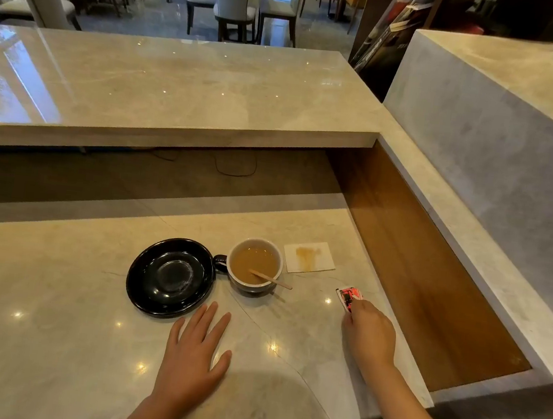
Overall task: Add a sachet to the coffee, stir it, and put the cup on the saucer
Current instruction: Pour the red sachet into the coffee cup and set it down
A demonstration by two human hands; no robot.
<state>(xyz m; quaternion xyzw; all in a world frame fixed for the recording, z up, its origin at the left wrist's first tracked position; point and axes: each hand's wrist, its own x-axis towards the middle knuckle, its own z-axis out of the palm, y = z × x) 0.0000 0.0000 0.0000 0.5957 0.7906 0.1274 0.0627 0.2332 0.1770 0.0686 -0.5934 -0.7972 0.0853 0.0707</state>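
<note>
Marble table (46,338): pale and polished; it carries everything we need within easy reach.
Sachet (348,298): small, red and white, lying flat on the table well to the right of the cup; we judge it unopened, though it is too small for us to be sure.
Right hand (369,337): we have it reaching out with the fingers curled down onto the sachet's near edge, touching it; whether they have pinched it or only rest on it, we cannot tell.
Left hand (194,355): we rest it flat and spread on the table, holding nothing, just in front of the saucer, probably to steady ourselves.
Cup (255,264): holds light brown coffee, with a wooden stirrer (270,280) leaning in it, ready for stirring; its handle points toward the saucer.
Saucer (171,276): black, bare, just beside the cup on its left, so the final move should be short.
Napkin (309,257): white, stained brown, behind the cup on the right.
</note>
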